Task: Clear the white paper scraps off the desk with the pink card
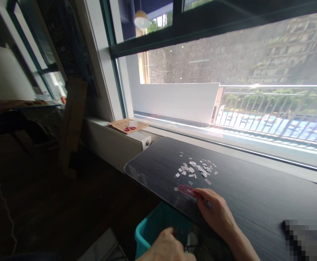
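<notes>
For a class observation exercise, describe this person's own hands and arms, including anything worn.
The right hand is bare, without a glove; its visible forearm shows no sleeve or watch. The left hand is ungloved too; the picture cuts off its arm.

A fine wood-like grain and a soft sheen are seen on the black tabletop (256,188), and a thin, paper-like look is given by the pale scraps (191,170). Smooth, translucent plastic is suggested by the pink oval strip (185,190), smooth opaque plastic by the turquoise bin (140,233). Matt brown paper is shown by the sheet (117,125), bare wood by the plank (73,119), shiny metal by the railing (256,86)
</notes>
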`<state>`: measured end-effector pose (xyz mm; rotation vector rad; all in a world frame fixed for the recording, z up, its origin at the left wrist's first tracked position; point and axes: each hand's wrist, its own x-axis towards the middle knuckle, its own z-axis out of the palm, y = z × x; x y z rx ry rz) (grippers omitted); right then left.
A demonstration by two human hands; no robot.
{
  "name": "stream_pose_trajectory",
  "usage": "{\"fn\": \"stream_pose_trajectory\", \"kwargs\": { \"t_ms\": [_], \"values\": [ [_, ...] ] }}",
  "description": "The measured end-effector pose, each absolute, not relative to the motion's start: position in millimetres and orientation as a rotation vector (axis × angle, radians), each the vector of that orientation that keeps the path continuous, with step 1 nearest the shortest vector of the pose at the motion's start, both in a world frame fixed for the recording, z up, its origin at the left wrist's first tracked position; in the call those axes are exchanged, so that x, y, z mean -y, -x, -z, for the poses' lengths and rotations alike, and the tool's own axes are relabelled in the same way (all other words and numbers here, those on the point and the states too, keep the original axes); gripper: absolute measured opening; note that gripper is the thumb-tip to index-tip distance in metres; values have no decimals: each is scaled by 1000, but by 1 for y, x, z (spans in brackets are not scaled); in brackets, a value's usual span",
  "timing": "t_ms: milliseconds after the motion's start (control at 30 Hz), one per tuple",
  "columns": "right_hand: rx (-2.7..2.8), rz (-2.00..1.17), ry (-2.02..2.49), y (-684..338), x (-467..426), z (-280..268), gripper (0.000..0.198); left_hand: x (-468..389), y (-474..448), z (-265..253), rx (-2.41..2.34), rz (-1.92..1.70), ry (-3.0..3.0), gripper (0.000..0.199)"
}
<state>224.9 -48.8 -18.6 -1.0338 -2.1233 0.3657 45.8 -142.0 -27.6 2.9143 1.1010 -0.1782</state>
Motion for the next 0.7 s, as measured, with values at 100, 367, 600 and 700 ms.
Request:
{"fn": "stream_pose_trajectory", "kwargs": {
  "t_ms": [100,367,600,700],
  "values": [
    [2131,-350,1003,-225,47,19,25,143,-46,27,-1119,131,-2910,16],
    [2162,-464,973,-222,56,5,25,145,-48,20,-1138,186,-2852,13],
    [2106,-498,969,-222,51,10,27,146,-49,12,-1151,175,-2833,11],
    [2171,-513,970,-220,51,10,29,147,-48,13,-1155,157,-2840,11]
  ]
}}
